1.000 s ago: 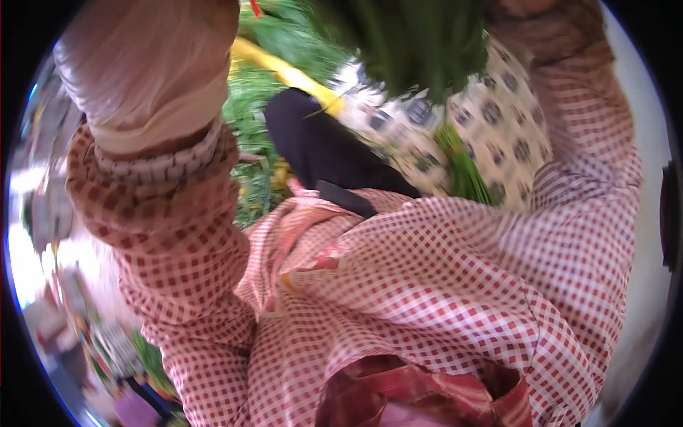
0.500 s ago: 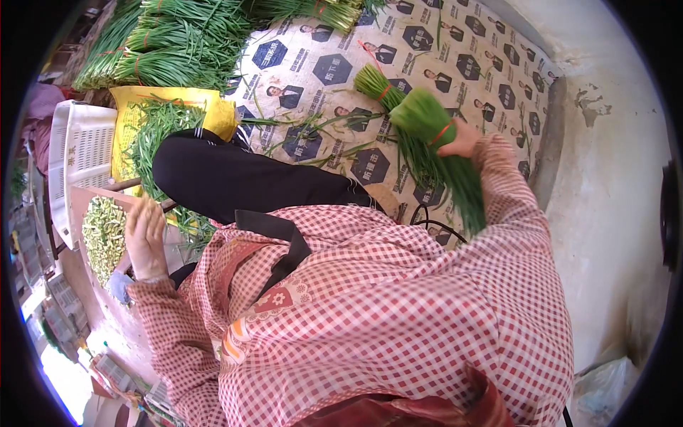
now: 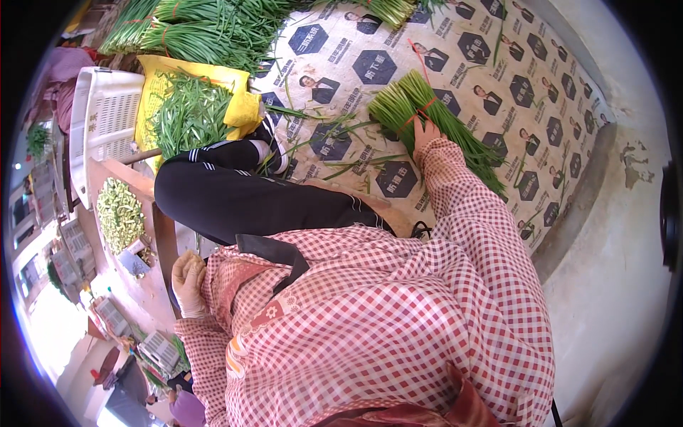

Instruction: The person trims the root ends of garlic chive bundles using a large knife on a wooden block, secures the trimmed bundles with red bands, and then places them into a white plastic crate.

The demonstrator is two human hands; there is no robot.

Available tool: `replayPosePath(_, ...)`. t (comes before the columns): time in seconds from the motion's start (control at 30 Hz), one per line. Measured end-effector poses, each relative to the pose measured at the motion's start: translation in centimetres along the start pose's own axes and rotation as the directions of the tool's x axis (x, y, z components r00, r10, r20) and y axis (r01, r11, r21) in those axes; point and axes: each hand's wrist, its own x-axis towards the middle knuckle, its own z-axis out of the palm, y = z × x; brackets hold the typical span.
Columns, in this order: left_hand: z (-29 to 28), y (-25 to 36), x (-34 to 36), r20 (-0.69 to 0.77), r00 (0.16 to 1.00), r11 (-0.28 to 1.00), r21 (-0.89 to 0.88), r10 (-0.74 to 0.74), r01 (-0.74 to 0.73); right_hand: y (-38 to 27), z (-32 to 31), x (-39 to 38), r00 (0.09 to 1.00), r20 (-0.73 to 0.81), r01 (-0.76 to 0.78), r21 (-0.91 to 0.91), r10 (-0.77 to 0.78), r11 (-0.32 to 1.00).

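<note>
On the pale mat point(image 3: 441, 60) printed with dark hexagons, two bundles of green stalks point(image 3: 393, 107) lie side by side, touching, their cut ends toward the far left and their leafy ends running off to the right. Red ties point(image 3: 427, 107) circle them near the cut ends. The person's right hand point(image 3: 425, 135) reaches out and rests against the nearer bundle beside its tie, fingers pointing away from the body; from where I stand, I can't tell whether they close around the stalks or only press on them. The left hand point(image 3: 188, 281), which seems to wear a thin, see-through glove, is held by the side of the checked shirt point(image 3: 370, 306), fingers curled in and drawn together. Beyond the bent knee in black trousers point(image 3: 249, 192), loose green leaves point(image 3: 188, 114) are heaped on a yellow bag point(image 3: 245, 110), next to a white slatted basket point(image 3: 107, 107). More tied bundles point(image 3: 213, 32) are stacked farther back, and short pale cuttings point(image 3: 119, 217) lie in a pile to the left.
</note>
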Motion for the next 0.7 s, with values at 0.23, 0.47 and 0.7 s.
replayPosePath(0.23, 1.5, 0.8, -0.4, 0.142, 0.988, 0.98, 0.182, 0.054, -0.08, 0.5, -0.9, 1.1, 0.935, 0.354, -0.032, 0.053, 0.011, 0.998)
replayPosePath(0.47, 4.0, 1.4, 0.1, 0.108, 0.954, 0.955, 0.07, 0.279, -0.287, -2.6, -5.8, 3.8, 0.959, 0.252, 0.051, 0.309, -0.133, 0.95)
replayPosePath(0.7, 9.3, 5.1, 2.7, 0.245, 0.908, 0.92, 0.117, 0.339, -0.375, -4.7, -12.2, 11.3, 0.983, 0.097, 0.111, 0.379, -0.159, 0.919)
